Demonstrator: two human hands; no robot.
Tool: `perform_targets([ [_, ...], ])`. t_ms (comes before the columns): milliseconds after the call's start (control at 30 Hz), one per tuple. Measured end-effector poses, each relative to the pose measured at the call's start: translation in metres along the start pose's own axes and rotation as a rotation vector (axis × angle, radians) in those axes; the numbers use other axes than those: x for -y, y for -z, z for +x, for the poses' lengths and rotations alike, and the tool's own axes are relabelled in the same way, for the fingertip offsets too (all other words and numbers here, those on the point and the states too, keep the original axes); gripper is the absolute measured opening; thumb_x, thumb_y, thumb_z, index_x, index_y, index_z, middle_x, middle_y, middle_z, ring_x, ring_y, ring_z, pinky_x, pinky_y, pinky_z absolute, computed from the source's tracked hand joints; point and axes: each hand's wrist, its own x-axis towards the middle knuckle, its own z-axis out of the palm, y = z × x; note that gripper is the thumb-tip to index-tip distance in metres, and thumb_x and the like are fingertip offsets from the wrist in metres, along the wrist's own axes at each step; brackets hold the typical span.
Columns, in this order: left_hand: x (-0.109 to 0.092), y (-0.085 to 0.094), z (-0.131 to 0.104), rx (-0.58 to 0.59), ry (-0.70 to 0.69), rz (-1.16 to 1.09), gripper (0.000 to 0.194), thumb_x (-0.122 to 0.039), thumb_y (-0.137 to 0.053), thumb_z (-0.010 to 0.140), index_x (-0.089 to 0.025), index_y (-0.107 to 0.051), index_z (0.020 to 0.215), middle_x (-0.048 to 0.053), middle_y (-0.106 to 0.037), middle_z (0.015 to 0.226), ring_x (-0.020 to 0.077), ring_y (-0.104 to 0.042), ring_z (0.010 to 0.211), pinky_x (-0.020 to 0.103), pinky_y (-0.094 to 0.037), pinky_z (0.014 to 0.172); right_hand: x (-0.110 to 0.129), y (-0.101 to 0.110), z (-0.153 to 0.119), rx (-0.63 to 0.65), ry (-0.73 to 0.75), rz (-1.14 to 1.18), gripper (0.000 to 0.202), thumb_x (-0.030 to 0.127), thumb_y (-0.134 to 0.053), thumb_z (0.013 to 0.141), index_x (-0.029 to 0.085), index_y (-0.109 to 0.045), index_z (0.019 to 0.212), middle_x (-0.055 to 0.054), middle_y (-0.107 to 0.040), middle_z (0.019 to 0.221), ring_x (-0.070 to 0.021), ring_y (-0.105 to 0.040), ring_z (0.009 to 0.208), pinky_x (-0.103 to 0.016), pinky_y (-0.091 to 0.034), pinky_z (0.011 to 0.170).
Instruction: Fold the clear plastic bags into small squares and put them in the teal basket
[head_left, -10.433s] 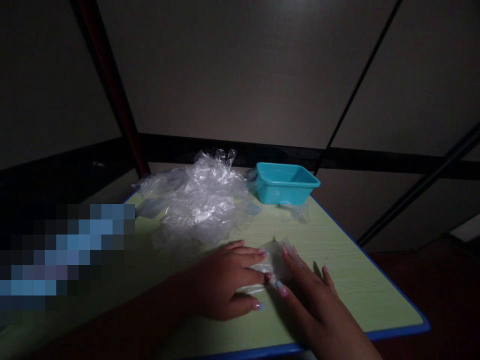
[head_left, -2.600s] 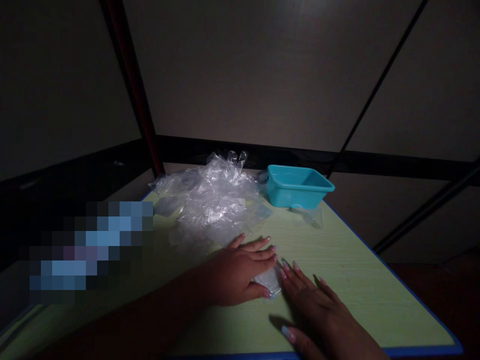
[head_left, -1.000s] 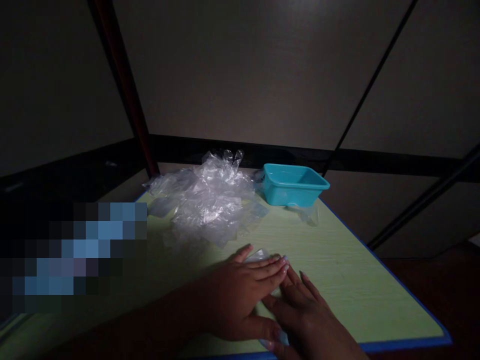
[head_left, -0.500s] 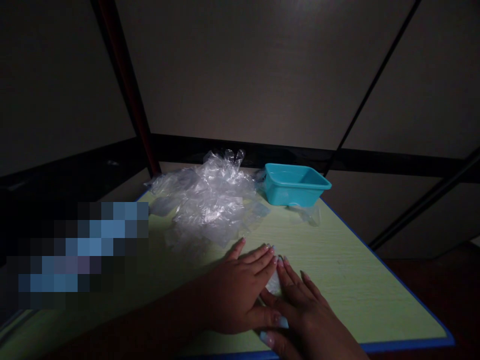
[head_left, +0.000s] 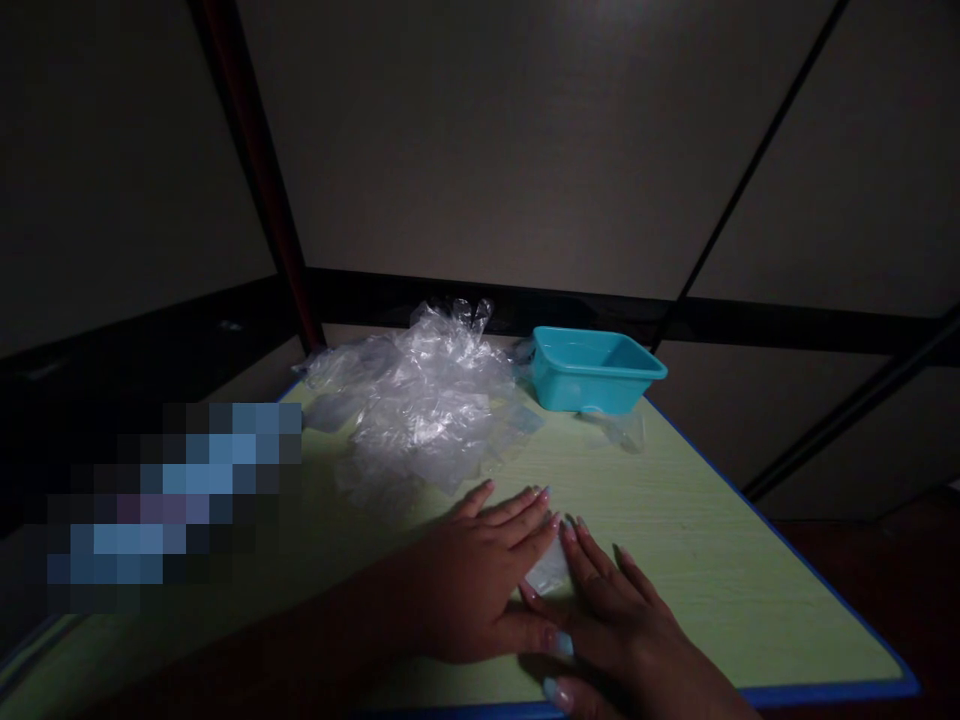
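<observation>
A small piece of clear plastic film (head_left: 551, 568) lies flat on the table, showing between my two hands. My left hand (head_left: 480, 580) rests palm down with fingers stretched out, its fingertips at the film's left edge. My right hand (head_left: 626, 610) lies palm down on the other side, fingers extended and touching the film's right edge. The left thumb reaches across to the right hand. How much film sits beneath the palms is hidden. Beyond my hands is a loose heap of crinkled clear plastic (head_left: 431, 400).
A turquoise plastic basin (head_left: 589, 390) stands at the far right of the table, with a clear plastic piece (head_left: 628, 432) at its base. The light green table (head_left: 720, 600) has a blue edge. A panelled wall (head_left: 480, 150) rises behind it. A blurred-out patch covers the left.
My right hand has shifted slightly right, away from the left fingers, so more of the film shows between them. The left hand stays nearly in place.
</observation>
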Motion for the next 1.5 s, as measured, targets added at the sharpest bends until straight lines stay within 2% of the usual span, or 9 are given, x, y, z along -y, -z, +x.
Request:
perform_targets([
  [133,0.002,-0.002,0.0,-0.008,-0.025,0.004,0.078,-0.068,-0.038,0.087,-0.02,-0.022,0.147,0.016,-0.011,0.152,0.0298,-0.007,0.141,0.055,-0.003,0.111,-0.002,0.009,-0.01,-0.039,-0.013,0.01,0.046,0.048,-0.055,0.086,0.037,-0.05,0.13,-0.005,-0.032,0.145,-0.0332,-0.024,0.134,-0.059,-0.03,0.103],
  [333,0.001,-0.001,-0.001,-0.012,-0.048,0.007,0.078,-0.071,-0.045,0.081,-0.028,-0.029,0.144,0.017,-0.006,0.152,0.0309,-0.001,0.14,0.058,0.0,0.109,-0.009,0.005,-0.016,-0.233,-0.13,-0.002,0.046,0.041,-0.044,0.091,0.026,-0.048,0.135,-0.008,-0.037,0.145,-0.0295,-0.035,0.132,-0.053,-0.037,0.102],
  [467,0.0,0.001,-0.001,-0.002,-0.054,-0.017,0.083,-0.074,-0.049,0.077,-0.03,-0.029,0.144,0.017,-0.002,0.151,0.032,0.0,0.14,0.058,0.002,0.108,-0.011,0.004,-0.013,-0.297,-0.199,-0.039,0.047,0.039,-0.04,0.093,0.023,-0.045,0.137,-0.009,-0.035,0.147,-0.0294,-0.035,0.133,-0.055,-0.035,0.103],
  [633,-0.001,0.003,-0.001,0.002,-0.077,-0.053,0.076,-0.073,-0.055,0.073,-0.032,-0.044,0.136,0.011,0.003,0.153,0.0346,0.001,0.139,0.059,0.002,0.108,-0.001,0.001,0.001,-0.179,-0.12,-0.031,0.055,0.035,-0.043,0.092,0.024,-0.03,0.145,-0.006,-0.027,0.15,-0.0296,-0.025,0.136,-0.06,-0.023,0.106],
  [733,-0.001,0.003,-0.002,-0.02,-0.091,-0.045,0.068,-0.072,-0.058,0.072,-0.031,-0.056,0.126,0.007,-0.009,0.155,0.0351,-0.008,0.14,0.058,0.003,0.109,0.009,-0.004,0.013,-0.147,-0.043,-0.003,0.063,0.031,-0.043,0.092,0.02,-0.016,0.148,-0.006,-0.022,0.151,-0.0253,-0.021,0.138,-0.054,-0.019,0.11],
  [867,-0.001,0.002,-0.003,-0.021,-0.084,-0.016,0.063,-0.071,-0.059,0.073,-0.026,-0.062,0.116,0.01,-0.021,0.152,0.0337,-0.012,0.14,0.057,0.003,0.11,0.014,-0.012,0.023,-0.049,-0.035,-0.008,0.066,0.035,-0.045,0.09,0.013,-0.019,0.146,-0.009,-0.016,0.15,-0.027,-0.016,0.139,-0.054,-0.021,0.109],
  [1067,-0.002,0.002,-0.003,-0.003,-0.088,-0.032,0.073,-0.072,-0.056,0.074,-0.024,-0.052,0.13,0.016,-0.008,0.152,0.0335,0.001,0.139,0.059,0.006,0.108,0.012,-0.013,0.023,0.026,-0.098,-0.014,0.069,0.045,-0.046,0.089,0.008,-0.026,0.144,-0.014,-0.018,0.149,-0.0298,-0.02,0.137,-0.053,-0.023,0.109],
  [1333,-0.003,-0.001,-0.004,-0.047,-0.014,-0.013,0.067,-0.076,-0.055,0.07,-0.028,-0.062,0.117,0.01,0.01,0.151,0.0354,0.011,0.137,0.06,0.01,0.105,0.006,-0.012,0.022,0.048,-0.125,-0.067,0.063,0.046,-0.036,0.094,0.01,-0.024,0.144,-0.011,-0.021,0.148,-0.0282,-0.02,0.137,-0.055,-0.023,0.109],
  [1500,0.0,0.006,-0.009,0.015,-0.039,-0.042,0.066,-0.071,-0.058,0.073,-0.036,-0.052,0.129,0.009,0.012,0.15,0.0343,0.01,0.137,0.062,0.007,0.105,0.005,-0.012,0.019,0.054,-0.143,-0.084,0.062,0.049,-0.03,0.095,0.013,-0.022,0.144,-0.009,-0.02,0.148,-0.0282,-0.019,0.137,-0.058,-0.019,0.109],
])
